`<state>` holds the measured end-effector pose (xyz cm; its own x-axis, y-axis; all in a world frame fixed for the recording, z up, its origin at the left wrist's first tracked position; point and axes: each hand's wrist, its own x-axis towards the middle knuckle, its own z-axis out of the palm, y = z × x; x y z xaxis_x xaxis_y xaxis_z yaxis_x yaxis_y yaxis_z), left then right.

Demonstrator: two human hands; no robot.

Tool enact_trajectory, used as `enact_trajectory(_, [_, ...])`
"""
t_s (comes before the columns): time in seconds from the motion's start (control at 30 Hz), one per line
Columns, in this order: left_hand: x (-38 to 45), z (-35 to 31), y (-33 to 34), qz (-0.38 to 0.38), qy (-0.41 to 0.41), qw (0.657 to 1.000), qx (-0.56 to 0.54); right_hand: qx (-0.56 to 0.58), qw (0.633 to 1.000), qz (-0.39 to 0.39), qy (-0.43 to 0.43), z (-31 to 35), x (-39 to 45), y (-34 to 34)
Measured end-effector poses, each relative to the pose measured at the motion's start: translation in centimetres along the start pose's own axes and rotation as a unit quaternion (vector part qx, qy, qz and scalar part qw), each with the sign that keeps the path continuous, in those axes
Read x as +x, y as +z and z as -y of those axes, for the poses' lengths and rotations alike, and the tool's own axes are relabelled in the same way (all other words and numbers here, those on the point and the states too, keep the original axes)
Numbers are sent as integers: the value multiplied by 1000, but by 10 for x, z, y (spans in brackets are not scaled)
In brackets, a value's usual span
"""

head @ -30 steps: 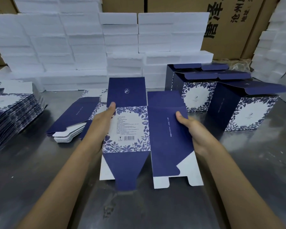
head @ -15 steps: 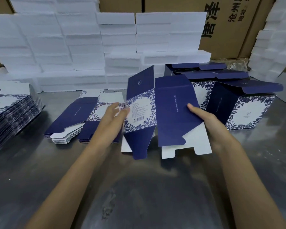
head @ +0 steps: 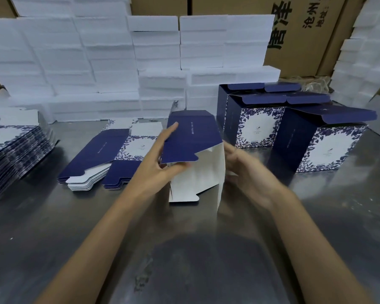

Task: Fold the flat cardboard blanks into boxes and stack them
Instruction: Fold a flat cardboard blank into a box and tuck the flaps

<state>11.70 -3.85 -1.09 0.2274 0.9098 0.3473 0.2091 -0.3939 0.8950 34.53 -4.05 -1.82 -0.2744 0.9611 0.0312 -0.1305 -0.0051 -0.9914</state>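
Steel desk fills my view, grey and scuffed, with white foam blocks stacked along the back and brown cartons with printed characters behind them. At the far left edge I see a thick pile of flat blanks, blue and white with a leaf pattern. Just right of that, near the middle of the desk, lies a smaller fanned pile of the same blanks, dark blue side mostly up.

My left hand reaches in next: one of the fingers lies straight along the blue panel of the half-opened box, while the thumb curls onto the white inner flap below, so the hand pinches the box's left side. That box sits between my two hands at the centre of the desk, near its back half, blue panel tilted up and white inside flaps hanging down to the steel.

My right hand is at the box's right edge, fingers loosely bent and blurred; I cannot tell whether they grip the card or only touch it.

Further right stand three folded boxes, top flaps open, close together, one nearer and two behind.
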Motion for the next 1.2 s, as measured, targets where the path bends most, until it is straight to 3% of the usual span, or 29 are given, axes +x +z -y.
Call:
enact_trajectory(0.17, [2, -2, -1, -60, 21, 998, 21, -60, 994, 85, -22, -14, 2, 7])
enact_trajectory(0.23, [2, -4, -4, -80, 36, 996, 12, -94, 992, 83, -24, -17, 4, 6])
enact_trajectory(0.53, [9, -1, -27, -91, 21, 994, 53, -235, 966, -83, -69, -34, 17, 28])
enact_trajectory(0.67, [8, -5, -21, -63, 25, 996, 56, -299, 927, -204, -95, -39, 21, 32])
enact_trajectory(0.83, [6, -9, -20, -73, 21, 996, 50, -324, 932, -152, -66, -31, 18, 22])
enact_trajectory(1.0, [5, -8, -18, -71, 21, 995, 64, -419, 898, -133, -22, -22, 12, 6])
enact_trajectory(1.2, [4, -11, -12, -91, 15, 995, 35, -471, 881, -40, -9, -20, 10, 2])
